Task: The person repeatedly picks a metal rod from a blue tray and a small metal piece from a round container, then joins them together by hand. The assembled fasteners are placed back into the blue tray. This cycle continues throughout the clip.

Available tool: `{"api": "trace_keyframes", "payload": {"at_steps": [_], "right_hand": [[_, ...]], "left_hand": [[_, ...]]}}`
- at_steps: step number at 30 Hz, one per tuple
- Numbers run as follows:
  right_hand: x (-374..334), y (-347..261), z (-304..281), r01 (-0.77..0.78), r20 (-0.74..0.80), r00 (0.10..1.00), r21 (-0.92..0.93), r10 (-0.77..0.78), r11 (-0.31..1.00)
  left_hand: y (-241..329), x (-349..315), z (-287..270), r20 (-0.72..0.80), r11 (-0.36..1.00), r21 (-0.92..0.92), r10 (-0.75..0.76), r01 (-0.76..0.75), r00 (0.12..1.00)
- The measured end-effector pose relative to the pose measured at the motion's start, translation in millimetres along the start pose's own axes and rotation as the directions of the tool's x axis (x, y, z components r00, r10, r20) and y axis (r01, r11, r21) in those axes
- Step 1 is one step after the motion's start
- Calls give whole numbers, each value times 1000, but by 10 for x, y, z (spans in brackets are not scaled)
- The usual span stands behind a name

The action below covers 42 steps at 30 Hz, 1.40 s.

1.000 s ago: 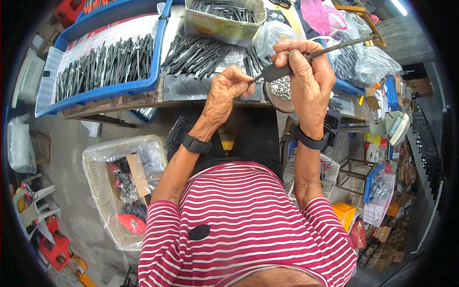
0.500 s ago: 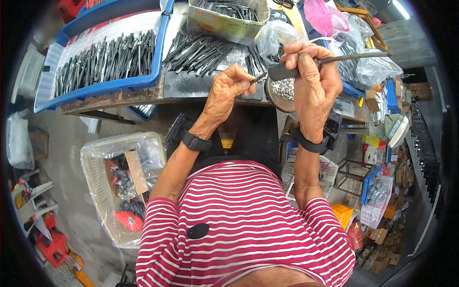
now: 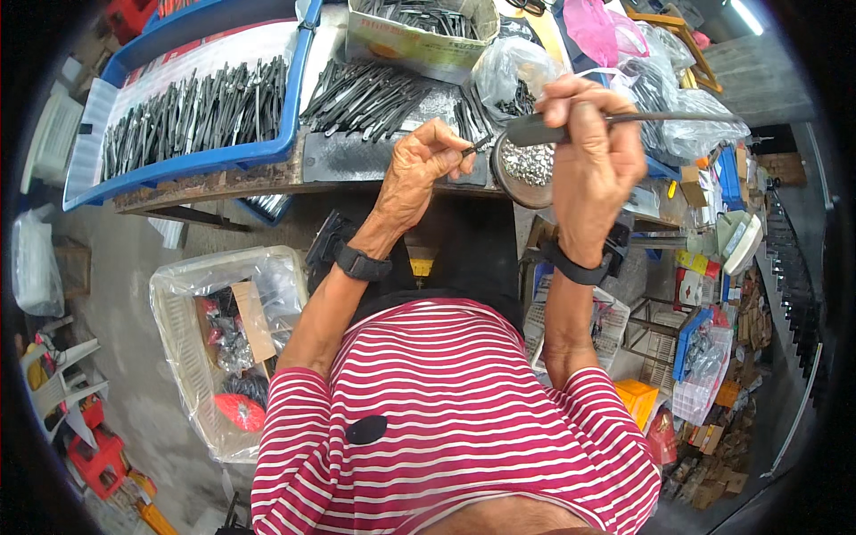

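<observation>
Left hand (image 3: 412,174) pinches a small black piece (image 3: 481,145) between thumb and forefinger, in front of the bench edge; right hand (image 3: 597,156) grips a long dark tool (image 3: 535,132), wide end over the bowl (image 3: 515,193) of silver bits, apart from the piece. To do it well: pinch firm, leave the piece's tip exposed, line the two up before contact. Pose: both forearms raised, left wrist angled inward, right forearm near upright, thumb toward wearer.
</observation>
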State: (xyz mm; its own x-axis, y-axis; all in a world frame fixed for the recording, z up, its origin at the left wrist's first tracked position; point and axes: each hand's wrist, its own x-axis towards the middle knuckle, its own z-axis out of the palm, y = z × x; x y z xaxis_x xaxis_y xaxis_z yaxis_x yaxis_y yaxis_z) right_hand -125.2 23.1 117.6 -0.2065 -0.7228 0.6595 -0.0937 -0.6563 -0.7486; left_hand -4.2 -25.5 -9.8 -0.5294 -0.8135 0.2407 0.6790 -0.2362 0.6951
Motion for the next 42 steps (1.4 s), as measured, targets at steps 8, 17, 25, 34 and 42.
{"api": "trace_keyframes", "payload": {"at_steps": [8, 17, 25, 34, 42], "right_hand": [[-90, 71, 83, 4, -16, 1000, -124, -6, 992], [21, -93, -46, 65, -55, 997, 36, -63, 997], [-167, 2, -146, -425, -87, 902, -363, 424, 829], [-386, 359, -242, -597, -27, 802, -35, 596, 802], [-424, 334, -238, -596, -30, 802, 45, 597, 802]], "left_hand": [[8, -6, 10, -23, 1000, 21, 3, -3, 1000], [-26, 4, -17, -20, 1000, -13, 3, -3, 1000], [4, 44, 81, -80, 998, 36, 46, -43, 996], [147, -76, 350, -172, 842, 539, 147, -31, 974], [77, -74, 331, 79, 420, 853, 481, -309, 873]]}}
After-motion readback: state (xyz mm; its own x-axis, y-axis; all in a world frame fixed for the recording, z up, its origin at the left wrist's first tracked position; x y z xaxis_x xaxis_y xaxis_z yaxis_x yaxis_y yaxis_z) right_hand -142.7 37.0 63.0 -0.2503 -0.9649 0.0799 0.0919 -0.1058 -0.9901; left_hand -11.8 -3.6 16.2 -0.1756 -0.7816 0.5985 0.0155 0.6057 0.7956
